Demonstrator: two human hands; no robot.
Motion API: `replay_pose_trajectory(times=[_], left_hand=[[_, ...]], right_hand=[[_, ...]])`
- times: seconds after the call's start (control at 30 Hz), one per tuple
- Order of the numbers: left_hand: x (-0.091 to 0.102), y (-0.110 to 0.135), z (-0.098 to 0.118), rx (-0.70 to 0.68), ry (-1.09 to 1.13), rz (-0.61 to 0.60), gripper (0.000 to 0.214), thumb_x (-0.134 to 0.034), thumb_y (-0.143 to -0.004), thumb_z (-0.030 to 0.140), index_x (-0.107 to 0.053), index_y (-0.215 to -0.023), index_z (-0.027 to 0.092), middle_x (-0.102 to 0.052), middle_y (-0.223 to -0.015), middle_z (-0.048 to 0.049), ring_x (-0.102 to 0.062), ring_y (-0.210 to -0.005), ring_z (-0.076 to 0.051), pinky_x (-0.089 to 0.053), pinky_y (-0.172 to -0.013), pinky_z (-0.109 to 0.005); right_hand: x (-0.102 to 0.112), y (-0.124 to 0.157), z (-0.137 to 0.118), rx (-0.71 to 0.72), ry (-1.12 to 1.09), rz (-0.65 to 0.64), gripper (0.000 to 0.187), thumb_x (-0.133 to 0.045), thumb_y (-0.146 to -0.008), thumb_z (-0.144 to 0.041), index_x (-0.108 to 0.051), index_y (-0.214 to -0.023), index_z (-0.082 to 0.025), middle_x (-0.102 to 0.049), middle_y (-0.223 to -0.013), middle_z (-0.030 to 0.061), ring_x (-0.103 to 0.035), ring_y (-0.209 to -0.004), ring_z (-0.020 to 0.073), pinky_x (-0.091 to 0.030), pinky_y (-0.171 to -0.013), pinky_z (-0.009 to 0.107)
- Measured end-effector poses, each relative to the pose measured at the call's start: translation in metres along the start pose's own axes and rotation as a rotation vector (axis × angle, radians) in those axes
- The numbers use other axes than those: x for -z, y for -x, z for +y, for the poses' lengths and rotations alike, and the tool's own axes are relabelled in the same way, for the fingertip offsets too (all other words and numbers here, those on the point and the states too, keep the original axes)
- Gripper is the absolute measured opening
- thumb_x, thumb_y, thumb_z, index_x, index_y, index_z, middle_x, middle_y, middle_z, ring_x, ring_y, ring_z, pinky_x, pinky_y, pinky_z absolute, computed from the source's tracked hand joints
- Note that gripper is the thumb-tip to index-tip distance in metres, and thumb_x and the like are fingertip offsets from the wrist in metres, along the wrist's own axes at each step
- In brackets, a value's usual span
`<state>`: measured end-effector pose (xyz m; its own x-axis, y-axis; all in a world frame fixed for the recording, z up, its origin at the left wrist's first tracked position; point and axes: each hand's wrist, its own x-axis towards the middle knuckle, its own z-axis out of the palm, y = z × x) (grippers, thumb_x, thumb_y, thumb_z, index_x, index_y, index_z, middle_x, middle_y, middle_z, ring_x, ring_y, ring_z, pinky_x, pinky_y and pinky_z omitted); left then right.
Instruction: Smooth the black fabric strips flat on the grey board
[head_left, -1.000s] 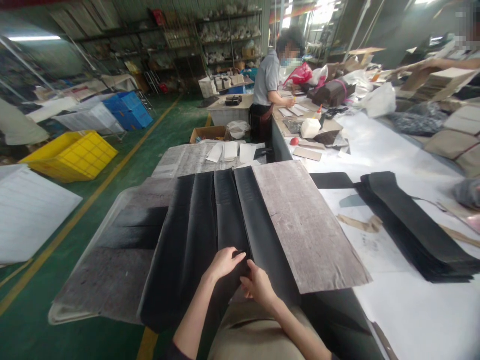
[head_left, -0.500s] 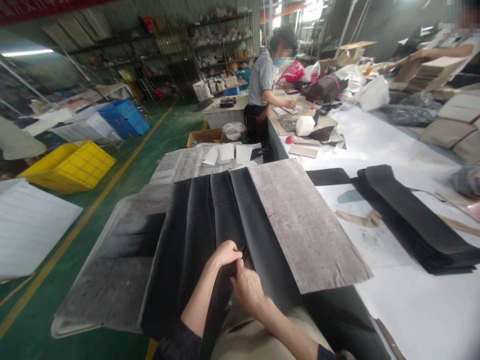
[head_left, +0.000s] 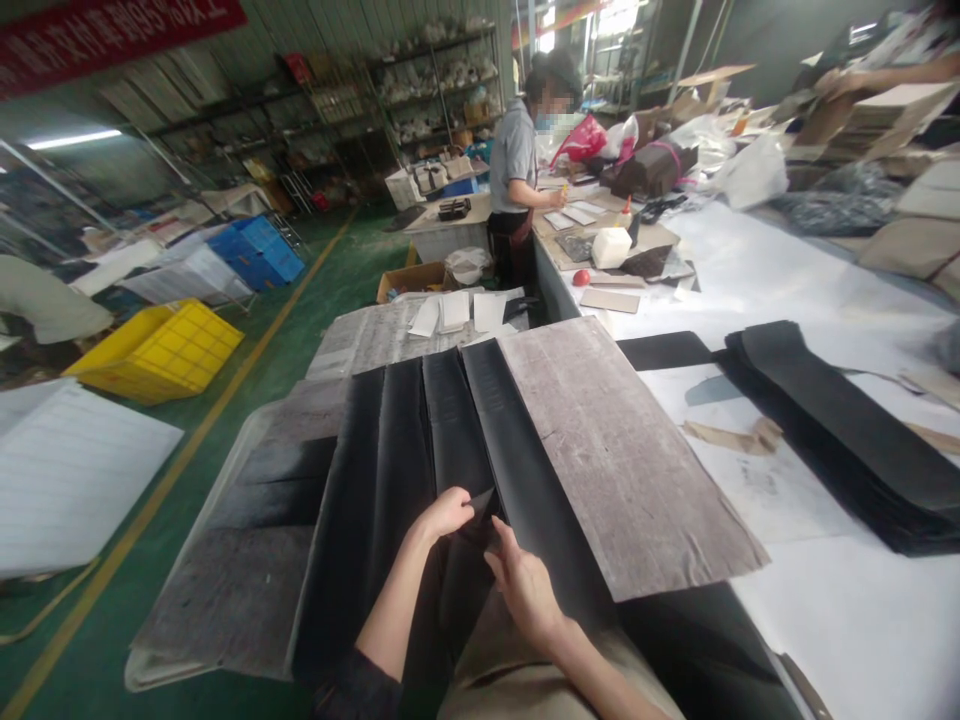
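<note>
Several long black strips (head_left: 517, 450) lie side by side, overlapping, on a worn grey board in front of me. My left hand (head_left: 448, 513) pinches the edge of a dark strip (head_left: 478, 515) lifted over the others. Just to the right, my right hand (head_left: 529, 590) is closed on the same strip, its thumb and fingertips pressed together. The strip's near end hangs toward my lap, partly hidden by my hands and forearms. A greyish-brown sheet (head_left: 630, 460) lies right of the laid-out strips.
A thick stack of black strips (head_left: 840, 440) lies on the white-covered table (head_left: 885, 610) to the right. Tan strips (head_left: 735, 435) lie nearer. A co-worker (head_left: 517, 170) stands at the table's far end beside a white bottle (head_left: 611, 247). A yellow crate (head_left: 161, 350) stands on the floor at left.
My hands have moved slightly apart, the right one to the right and down. More of the dark strip now shows between them. The view has shifted a little.
</note>
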<state>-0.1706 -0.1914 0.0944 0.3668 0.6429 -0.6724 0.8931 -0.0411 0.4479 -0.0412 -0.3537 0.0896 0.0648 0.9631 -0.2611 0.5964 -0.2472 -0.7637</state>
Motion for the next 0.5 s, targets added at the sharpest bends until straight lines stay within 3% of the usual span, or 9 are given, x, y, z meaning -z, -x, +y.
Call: replay_pose_trajectory(times=[0.2,0.37,0.5], left_hand=[[0.006,0.003,-0.009,-0.003,0.087,0.022,0.025,-0.060,-0.098,0.030,-0.056,-0.079,0.014,-0.051,-0.068,0.0046,-0.047,-0.055,-0.009,-0.041,-0.052,-0.022],[0.006,-0.002,-0.017,-0.006,0.145,0.016,0.026,-0.061,-0.097,0.031,-0.056,-0.078,0.014,-0.050,-0.067,0.0049,-0.047,-0.056,-0.010,-0.042,-0.054,-0.023],[0.006,-0.007,-0.026,-0.019,0.180,0.000,0.025,-0.061,-0.097,0.031,-0.058,-0.079,0.014,-0.052,-0.069,0.0042,-0.051,-0.059,-0.011,-0.046,-0.059,-0.026]], right_hand=[[0.005,-0.002,0.009,-0.135,0.167,-0.114,0.042,-0.044,-0.095,-0.015,-0.054,-0.136,-0.015,-0.076,-0.096,0.0128,-0.074,-0.093,0.0280,-0.054,-0.081,0.035],[0.008,-0.005,0.015,-0.174,0.093,-0.105,0.037,-0.047,-0.093,-0.014,-0.060,-0.127,-0.015,-0.075,-0.088,0.0128,-0.074,-0.087,0.0291,-0.053,-0.078,0.036],[0.007,-0.013,0.017,-0.196,-0.085,-0.065,0.031,-0.046,-0.094,-0.017,-0.060,-0.122,-0.020,-0.074,-0.088,0.0065,-0.072,-0.068,0.0195,-0.053,-0.075,0.031]])
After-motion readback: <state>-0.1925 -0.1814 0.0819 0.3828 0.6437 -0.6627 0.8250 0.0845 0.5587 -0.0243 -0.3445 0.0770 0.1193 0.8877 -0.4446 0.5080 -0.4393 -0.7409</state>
